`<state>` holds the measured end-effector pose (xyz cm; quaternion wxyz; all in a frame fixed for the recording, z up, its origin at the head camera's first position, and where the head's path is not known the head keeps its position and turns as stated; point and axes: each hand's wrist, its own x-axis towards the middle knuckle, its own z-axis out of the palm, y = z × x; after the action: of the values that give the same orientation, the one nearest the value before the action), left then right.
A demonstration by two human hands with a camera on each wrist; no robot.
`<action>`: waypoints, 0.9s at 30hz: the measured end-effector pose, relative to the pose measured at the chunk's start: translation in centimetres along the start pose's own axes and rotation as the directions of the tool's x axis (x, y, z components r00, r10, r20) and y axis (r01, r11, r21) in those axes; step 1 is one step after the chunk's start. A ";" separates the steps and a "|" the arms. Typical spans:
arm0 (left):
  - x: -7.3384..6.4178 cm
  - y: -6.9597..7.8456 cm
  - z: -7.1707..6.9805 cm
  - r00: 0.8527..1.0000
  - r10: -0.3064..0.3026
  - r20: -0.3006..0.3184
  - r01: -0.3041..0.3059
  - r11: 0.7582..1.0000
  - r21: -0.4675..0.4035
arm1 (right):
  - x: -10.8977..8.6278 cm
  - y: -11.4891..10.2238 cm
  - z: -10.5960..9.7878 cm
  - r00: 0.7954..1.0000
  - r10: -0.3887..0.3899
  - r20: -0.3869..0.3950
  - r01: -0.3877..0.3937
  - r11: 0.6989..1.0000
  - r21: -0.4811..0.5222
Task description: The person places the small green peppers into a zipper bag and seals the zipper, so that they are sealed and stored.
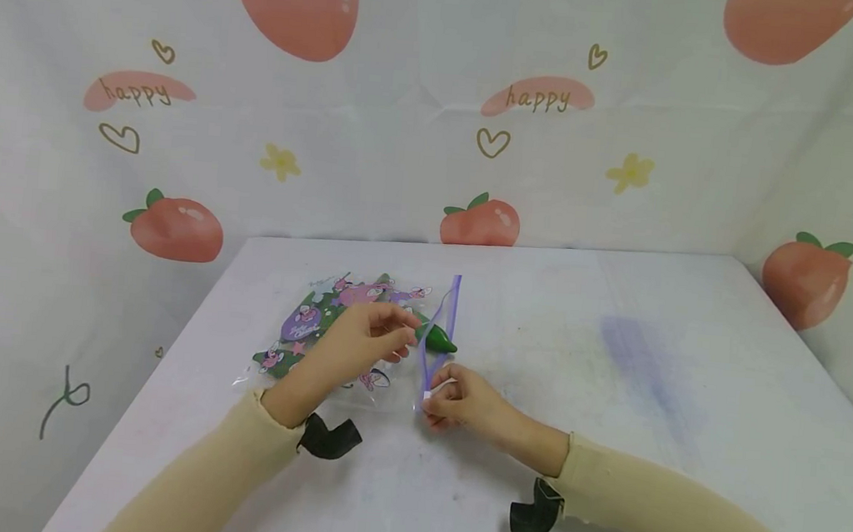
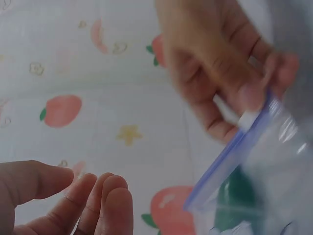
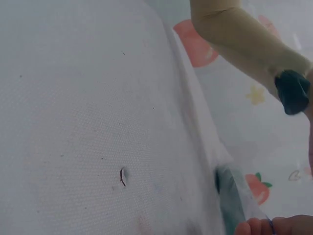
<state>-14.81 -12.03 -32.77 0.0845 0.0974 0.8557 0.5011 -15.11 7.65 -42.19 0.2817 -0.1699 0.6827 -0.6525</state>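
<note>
A clear zip bag (image 1: 396, 383) with a purple zip edge and printed cartoon figures lies on the table, green things inside it. A green pepper (image 1: 437, 339) shows at the parted mouth, its tip pointing right. My right hand (image 1: 464, 403) pinches the near corner of the zip edge, by a white slider (image 2: 248, 120). Above the bag, my left hand (image 1: 368, 337) has its fingers bent loosely. In the left wrist view nothing lies between its thumb and fingers. Only fingertips (image 3: 255, 227) of the right hand show in the right wrist view.
The white table (image 1: 543, 309) carries a faint purple stain (image 1: 644, 367) on its right side. Behind it hangs a white cloth (image 1: 406, 147) printed with peaches, hearts and flowers. Black bands (image 1: 330, 438) stick out from both sleeves near the wrists.
</note>
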 end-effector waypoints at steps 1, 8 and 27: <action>-0.3 -0.1 0.2 1.000 -0.005 0.017 0.005 1.000 -0.009 | 0.0 -0.1 0.0 1.000 0.003 -0.002 -0.003 1.000 -0.004; -1.9 -1.8 1.4 0.986 -0.040 0.159 0.059 0.992 -0.111 | 0.1 -0.3 -0.2 1.000 0.004 -0.001 -0.004 1.000 -0.028; -4.9 -7.1 3.6 0.872 -0.258 0.416 0.413 0.844 -0.341 | -0.1 -0.6 -0.4 1.000 -0.007 -0.005 0.007 1.000 -0.025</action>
<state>-9.81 -13.58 -40.50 0.3438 0.0116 0.7017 0.6239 -15.35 7.98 -41.56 0.2758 -0.1740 0.6908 -0.6453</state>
